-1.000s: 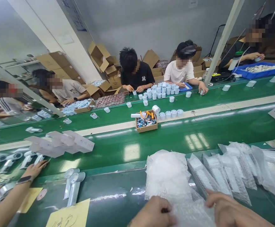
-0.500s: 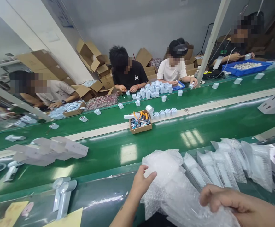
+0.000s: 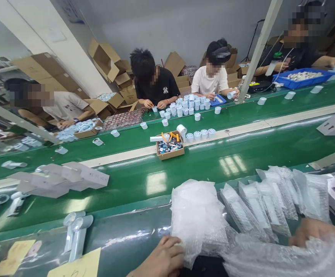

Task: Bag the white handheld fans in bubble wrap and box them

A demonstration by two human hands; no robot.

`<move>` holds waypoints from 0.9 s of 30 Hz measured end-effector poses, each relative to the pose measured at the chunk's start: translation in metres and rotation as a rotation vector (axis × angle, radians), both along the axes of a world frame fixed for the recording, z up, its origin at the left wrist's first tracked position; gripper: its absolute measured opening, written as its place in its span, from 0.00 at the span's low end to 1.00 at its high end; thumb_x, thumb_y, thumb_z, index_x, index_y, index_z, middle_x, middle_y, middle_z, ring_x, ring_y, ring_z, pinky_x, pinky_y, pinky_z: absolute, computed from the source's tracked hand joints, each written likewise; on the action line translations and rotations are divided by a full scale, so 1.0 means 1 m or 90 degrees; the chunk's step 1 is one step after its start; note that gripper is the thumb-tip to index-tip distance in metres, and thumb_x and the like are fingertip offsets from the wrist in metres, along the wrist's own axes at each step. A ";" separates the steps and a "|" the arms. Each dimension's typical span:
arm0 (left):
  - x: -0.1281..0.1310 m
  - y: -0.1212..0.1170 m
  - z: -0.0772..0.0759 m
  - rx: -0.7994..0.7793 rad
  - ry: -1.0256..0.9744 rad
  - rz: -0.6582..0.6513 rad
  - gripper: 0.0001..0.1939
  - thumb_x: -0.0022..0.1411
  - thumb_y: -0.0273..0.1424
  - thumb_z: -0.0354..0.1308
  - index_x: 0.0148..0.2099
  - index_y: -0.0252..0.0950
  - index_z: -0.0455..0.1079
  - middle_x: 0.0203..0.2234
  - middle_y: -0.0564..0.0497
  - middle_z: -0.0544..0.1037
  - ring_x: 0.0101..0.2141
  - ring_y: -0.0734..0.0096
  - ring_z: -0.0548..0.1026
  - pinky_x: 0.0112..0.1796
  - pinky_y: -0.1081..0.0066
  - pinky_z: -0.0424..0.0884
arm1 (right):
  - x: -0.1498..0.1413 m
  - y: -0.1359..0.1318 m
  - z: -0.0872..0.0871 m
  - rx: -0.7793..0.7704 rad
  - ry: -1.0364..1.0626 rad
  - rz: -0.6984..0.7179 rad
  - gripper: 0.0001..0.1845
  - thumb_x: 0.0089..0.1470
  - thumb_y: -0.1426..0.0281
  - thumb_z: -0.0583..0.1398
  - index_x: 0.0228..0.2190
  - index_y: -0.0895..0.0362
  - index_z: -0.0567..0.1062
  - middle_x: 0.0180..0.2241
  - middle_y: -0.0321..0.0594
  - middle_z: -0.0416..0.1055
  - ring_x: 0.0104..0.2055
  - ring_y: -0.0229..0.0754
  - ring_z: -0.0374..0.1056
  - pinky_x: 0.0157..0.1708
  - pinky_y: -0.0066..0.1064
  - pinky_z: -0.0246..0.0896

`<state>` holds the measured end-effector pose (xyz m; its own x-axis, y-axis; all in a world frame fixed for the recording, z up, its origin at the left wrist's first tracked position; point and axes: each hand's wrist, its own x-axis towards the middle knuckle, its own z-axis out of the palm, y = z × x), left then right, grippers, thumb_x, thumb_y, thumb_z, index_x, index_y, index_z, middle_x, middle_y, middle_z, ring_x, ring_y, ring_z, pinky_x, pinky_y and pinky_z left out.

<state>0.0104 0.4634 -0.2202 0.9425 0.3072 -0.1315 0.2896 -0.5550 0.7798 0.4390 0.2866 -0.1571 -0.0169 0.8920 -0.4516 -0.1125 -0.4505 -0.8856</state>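
In the head view, a pile of clear bubble-wrap bags (image 3: 196, 215) lies at the bench edge in front of me. My left hand (image 3: 167, 256) is at its lower left corner, fingers curled and close together; their tips are hidden. Over at the lower right, my right hand (image 3: 314, 231) is closed on a loose bubble-wrap bag (image 3: 282, 256) that stretches left toward the pile; the hand is partly blurred. Behind it stands a row of bubble-wrapped light blue items (image 3: 259, 207), leaning side by side.
Light blue handheld devices (image 3: 79, 234) and yellow paper (image 3: 77, 265) lie left. White boxes (image 3: 87, 175) stand beyond. A small carton of parts (image 3: 170, 152) sits on the divider between green belts (image 3: 133, 173). Several co-workers sit opposite among light blue cups (image 3: 189, 105).
My left hand has dropped from the pile's top to its lower left corner and its fingers have curled in. My right hand has moved right, drawing bubble wrap away from the pile.
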 end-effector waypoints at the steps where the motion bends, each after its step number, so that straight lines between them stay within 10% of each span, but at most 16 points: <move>1: -0.001 0.002 0.000 -0.066 0.026 0.051 0.04 0.57 0.33 0.56 0.32 0.42 0.71 0.37 0.50 0.78 0.43 0.60 0.72 0.49 0.64 0.63 | -0.003 0.002 0.000 -0.015 0.067 -0.025 0.16 0.38 0.51 0.65 0.18 0.48 0.71 0.21 0.42 0.70 0.22 0.50 0.68 0.20 0.41 0.65; 5: 0.031 0.018 -0.014 -0.159 0.158 0.542 0.21 0.62 0.47 0.47 0.26 0.38 0.66 0.24 0.50 0.73 0.30 0.64 0.71 0.33 0.69 0.63 | -0.025 0.023 0.009 -0.007 0.201 -0.046 0.09 0.43 0.57 0.67 0.22 0.48 0.77 0.30 0.40 0.73 0.29 0.46 0.71 0.27 0.38 0.65; 7: 0.057 0.022 -0.027 -0.127 0.223 0.646 0.18 0.55 0.46 0.56 0.25 0.38 0.64 0.21 0.52 0.70 0.27 0.65 0.69 0.30 0.70 0.61 | -0.039 0.037 0.006 0.001 0.258 -0.043 0.10 0.44 0.58 0.67 0.23 0.50 0.77 0.31 0.39 0.73 0.30 0.44 0.71 0.29 0.35 0.63; 11: 0.083 0.015 -0.046 -0.094 0.239 0.649 0.13 0.49 0.32 0.59 0.21 0.39 0.57 0.18 0.57 0.64 0.25 0.69 0.66 0.30 0.71 0.58 | -0.077 0.066 -0.024 -0.053 0.374 0.043 0.18 0.33 0.62 0.72 0.23 0.56 0.72 0.23 0.34 0.70 0.25 0.39 0.68 0.28 0.30 0.60; 15: 0.046 0.006 -0.033 -0.058 0.191 0.675 0.11 0.51 0.30 0.52 0.21 0.40 0.53 0.18 0.57 0.62 0.26 0.69 0.66 0.30 0.72 0.60 | -0.114 0.093 -0.036 -0.099 0.326 0.207 0.21 0.27 0.70 0.70 0.30 0.57 0.74 0.25 0.32 0.70 0.26 0.35 0.66 0.29 0.27 0.59; 19: -0.006 0.001 0.002 0.006 0.093 0.676 0.07 0.50 0.33 0.51 0.24 0.40 0.56 0.25 0.53 0.73 0.29 0.66 0.70 0.34 0.70 0.65 | -0.140 0.125 0.001 0.093 -0.065 0.488 0.25 0.36 0.80 0.56 0.39 0.52 0.77 0.34 0.33 0.73 0.38 0.40 0.69 0.39 0.30 0.63; 22: -0.013 -0.004 0.031 -0.020 0.038 0.659 0.09 0.52 0.34 0.53 0.24 0.40 0.56 0.36 0.49 0.78 0.35 0.62 0.73 0.37 0.69 0.67 | -0.156 0.143 0.033 0.292 -0.054 0.679 0.29 0.35 0.82 0.53 0.41 0.57 0.79 0.42 0.41 0.72 0.47 0.43 0.69 0.45 0.29 0.64; 27: 0.017 -0.017 0.061 -0.192 -0.049 0.586 0.11 0.53 0.36 0.58 0.23 0.39 0.63 0.28 0.49 0.78 0.30 0.63 0.74 0.36 0.67 0.69 | -0.173 0.154 0.066 0.424 -0.263 0.653 0.31 0.37 0.83 0.53 0.43 0.53 0.77 0.67 0.46 0.40 0.69 0.56 0.34 0.57 0.44 0.55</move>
<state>0.0279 0.4468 -0.1597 0.3590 0.8924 -0.2734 0.4534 0.0894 0.8868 0.2663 0.4407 -0.0913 -0.7914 0.6081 -0.0627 0.3541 0.3723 -0.8579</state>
